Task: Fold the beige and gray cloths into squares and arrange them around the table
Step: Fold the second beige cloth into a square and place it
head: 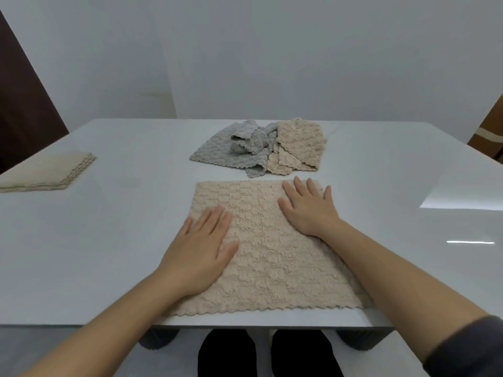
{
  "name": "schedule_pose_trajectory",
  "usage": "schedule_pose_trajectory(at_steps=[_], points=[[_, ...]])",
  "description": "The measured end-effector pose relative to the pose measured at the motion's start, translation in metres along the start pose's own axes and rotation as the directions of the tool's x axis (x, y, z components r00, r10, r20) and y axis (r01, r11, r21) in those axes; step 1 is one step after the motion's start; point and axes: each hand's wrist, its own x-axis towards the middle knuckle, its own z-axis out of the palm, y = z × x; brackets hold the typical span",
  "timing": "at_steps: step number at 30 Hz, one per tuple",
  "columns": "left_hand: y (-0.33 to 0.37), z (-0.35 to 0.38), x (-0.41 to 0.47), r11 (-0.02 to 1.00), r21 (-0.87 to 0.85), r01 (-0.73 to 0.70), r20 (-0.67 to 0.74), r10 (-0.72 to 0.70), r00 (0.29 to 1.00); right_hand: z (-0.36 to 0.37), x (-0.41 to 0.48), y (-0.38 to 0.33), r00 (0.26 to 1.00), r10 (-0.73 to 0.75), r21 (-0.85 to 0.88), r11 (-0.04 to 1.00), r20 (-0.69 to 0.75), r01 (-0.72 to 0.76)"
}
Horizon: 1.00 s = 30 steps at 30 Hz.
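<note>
A beige cloth point(269, 248) lies spread flat on the white table point(109, 229), its scalloped near edge close to the table's front edge. My left hand point(201, 248) rests palm down on the cloth's left side, fingers together and flat. My right hand point(310, 208) presses flat on its upper right part, fingers spread. Behind it lies a crumpled heap: a gray cloth point(231, 148) on the left tangled with another beige cloth point(299, 148) on the right. A folded beige square point(46, 172) sits at the table's left edge.
A pale wall stands behind the table. A dark brown panel point(24, 110) is at the far left and a brown object point(490, 131) at the far right. My dark-clothed legs point(266, 355) show below the table's front edge.
</note>
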Motion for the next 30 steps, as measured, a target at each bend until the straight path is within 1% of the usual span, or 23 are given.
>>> schedule_pose_trajectory(at_steps=[4, 7, 9, 11, 13, 15, 17, 20, 25, 27, 30], points=[[-0.005, -0.001, -0.008, 0.999, -0.019, 0.028, -0.009, -0.028, 1.0, -0.002, -0.001, 0.0, 1.0, 0.004, -0.005, 1.0, 0.011, -0.004], [-0.003, 0.0, -0.007, 1.0, -0.007, 0.028, -0.004, -0.028, 1.0, -0.01, -0.01, -0.007, 1.0, -0.011, 0.043, 0.999, -0.005, 0.011], [-0.004, 0.0, -0.007, 1.0, 0.002, 0.031, -0.001, -0.031, 1.0, -0.016, -0.021, -0.022, 0.996, -0.067, 0.053, 0.996, -0.052, 0.069], [-0.004, 0.0, -0.006, 0.999, 0.008, 0.035, 0.001, -0.035, 0.999, -0.017, -0.038, -0.043, 0.986, -0.153, 0.037, 0.987, -0.068, 0.156], [-0.004, 0.001, -0.006, 1.0, 0.008, 0.03, -0.011, -0.03, 0.999, -0.013, -0.054, -0.063, 0.974, -0.224, 0.038, 0.974, -0.029, 0.225], [-0.004, 0.001, -0.007, 1.0, 0.009, 0.028, -0.014, -0.027, 1.0, -0.005, -0.066, -0.074, 0.967, -0.254, 0.052, 0.966, 0.035, 0.252], [-0.004, 0.001, -0.007, 0.999, 0.015, 0.034, -0.008, -0.034, 0.999, 0.003, -0.073, -0.074, 0.965, -0.255, 0.052, 0.966, 0.068, 0.252], [-0.004, 0.0, -0.006, 0.999, 0.01, 0.045, 0.001, -0.045, 0.999, 0.005, -0.076, -0.057, 0.97, -0.234, 0.032, 0.972, 0.058, 0.233], [-0.004, 0.0, -0.006, 0.999, 0.01, 0.045, 0.009, -0.045, 0.999, -0.004, -0.084, -0.014, 0.991, -0.116, 0.013, 0.993, 0.073, 0.115], [-0.003, -0.001, -0.007, 0.999, 0.002, 0.049, 0.006, -0.049, 0.999, -0.006, -0.085, -0.009, 0.991, -0.1, 0.012, 0.995, 0.088, 0.099], [0.002, -0.007, -0.009, 0.998, -0.03, 0.052, -0.076, -0.054, 0.996, -0.012, -0.089, -0.013, 0.991, -0.106, 0.033, 0.994, 0.083, 0.103]])
